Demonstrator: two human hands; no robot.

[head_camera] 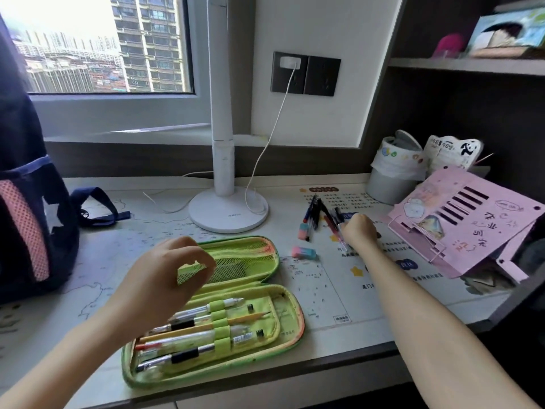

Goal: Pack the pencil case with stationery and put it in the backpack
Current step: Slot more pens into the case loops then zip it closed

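The desk [97, 255] runs under the window and is covered by a printed mat. A navy backpack [26, 202] with a pink mesh pocket stands at its left edge, one strap trailing onto the mat. A white lamp [228, 209] rises from a round base near the back edge, in the middle. A pink book stand [466, 219] is propped at the right edge.

The green pencil case [283, 317] lies open flat by the front edge, well apart from the backpack. Its near half holds several pens and a pencil under elastic loops.

The left hand [165, 273] hovers over the case's mesh half, fingers curled and thumb meeting forefinger. From here I cannot tell if it pinches the mesh or nothing at all. The right hand [358, 231] reaches to the loose pens [312, 211] scattered between lamp and stand. Its fingers are curled tight round a clear pen [343, 243] whose end pokes out below the fist.

Two pink-and-blue erasers lie near: one [303, 231] touching the pens, the other [303, 252] just beside the case's top right corner.
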